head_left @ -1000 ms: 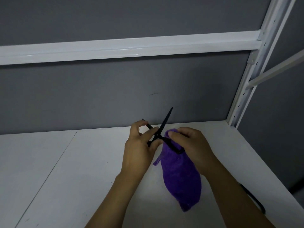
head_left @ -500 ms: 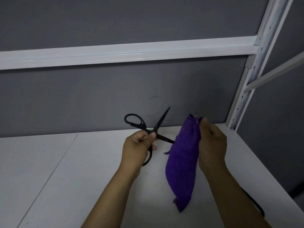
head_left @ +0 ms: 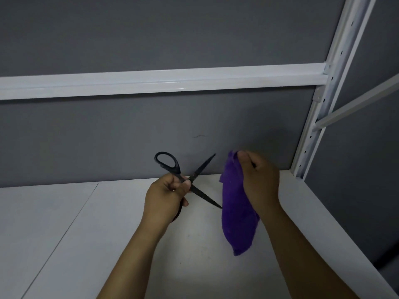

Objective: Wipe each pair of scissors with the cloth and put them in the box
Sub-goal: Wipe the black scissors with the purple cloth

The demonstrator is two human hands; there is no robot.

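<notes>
Compared with a second earlier, the purple cloth (head_left: 237, 214) has been drawn off the blades and lifted clear, and the black scissors (head_left: 176, 166) have been swung so that a handle loop now shows above the fist. Since half a second ago little has shifted.

The scissors are matte black, slim and pointed, with a rounded plastic loop. They are spread into a cross: the loop is aimed at 11 o'clock, one blade at 1 o'clock, the other at 4 o'clock. They are gripped at the pivot by the left hand (head_left: 166, 196), whose fingers are curled tightly around them. The second loop is mostly hidden behind the palm.

The cloth is soft and fuzzy. It is pinched at its top edge between the thumb and curled fingers of the right hand (head_left: 260, 180) and hangs limp, at 3 o'clock from the left hand. Its left edge is met by the lower blade tip; actual contact cannot be told.

Both are held above a smooth white worktop (head_left: 97, 229), backed by a grey panel (head_left: 129, 137) and a glossy white metal rail (head_left: 162, 83).
</notes>
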